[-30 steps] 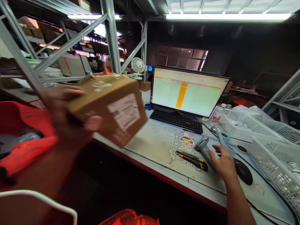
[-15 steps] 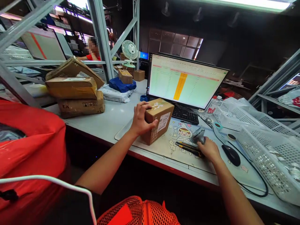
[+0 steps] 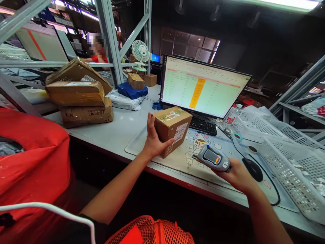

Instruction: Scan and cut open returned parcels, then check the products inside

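A taped cardboard box (image 3: 166,130) with a white label (image 3: 180,132) on its right face stands on the desk mat (image 3: 177,164). My left hand (image 3: 156,144) grips its near left corner, fingers along the left side and thumb across the front. In my right hand (image 3: 235,173) is a grey handheld barcode scanner (image 3: 213,158), raised above the mat with its head pointing left toward the box. Box and scanner are apart. Behind the scanner, the tip of a pen or cutter (image 3: 195,157) peeks out; the rest is hidden.
A monitor (image 3: 203,84) and black keyboard (image 3: 203,126) stand behind the box. To the right are a mouse (image 3: 253,169), tape rolls and white plastic baskets (image 3: 286,179). Several cartons (image 3: 76,93) are stacked at left. A person in red (image 3: 99,51) sits beyond the frame.
My right hand has lifted the barcode scanner off the mat and turned it toward the box. The left hand's fingers have slid from the box's top edge to its left side.
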The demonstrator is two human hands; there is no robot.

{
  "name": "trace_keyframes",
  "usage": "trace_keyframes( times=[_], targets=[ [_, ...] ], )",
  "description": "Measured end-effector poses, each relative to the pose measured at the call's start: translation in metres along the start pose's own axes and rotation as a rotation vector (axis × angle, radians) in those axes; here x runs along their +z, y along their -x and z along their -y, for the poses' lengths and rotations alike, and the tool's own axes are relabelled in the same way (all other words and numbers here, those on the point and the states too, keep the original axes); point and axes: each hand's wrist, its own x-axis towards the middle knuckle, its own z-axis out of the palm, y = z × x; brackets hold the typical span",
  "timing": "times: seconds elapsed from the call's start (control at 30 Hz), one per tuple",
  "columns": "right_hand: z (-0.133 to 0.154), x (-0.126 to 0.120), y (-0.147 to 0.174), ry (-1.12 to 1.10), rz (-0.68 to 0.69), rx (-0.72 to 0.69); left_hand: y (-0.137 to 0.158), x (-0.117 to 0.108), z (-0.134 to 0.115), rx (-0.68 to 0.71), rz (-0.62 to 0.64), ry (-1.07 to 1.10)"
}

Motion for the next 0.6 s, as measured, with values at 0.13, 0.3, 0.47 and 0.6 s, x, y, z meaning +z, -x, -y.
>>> trace_keyframes(
  times=[0.13,0.3,0.47,0.6],
  targets=[
    [-0.030,0.001,-0.018,0.106,-0.098,0.079,0.039,0.001,-0.001,-0.401,0.132,-0.004],
    [-0.084,0.013,-0.051,0.421,-0.208,0.321,0.040,-0.022,0.014,-0.552,0.303,0.015],
    [-0.125,0.034,-0.061,0.621,-0.186,0.461,0.031,-0.057,0.048,-0.529,0.253,0.131],
    [-0.136,0.010,-0.074,0.627,-0.074,0.485,0.039,-0.064,0.067,-0.547,0.246,0.154]
  ],
)
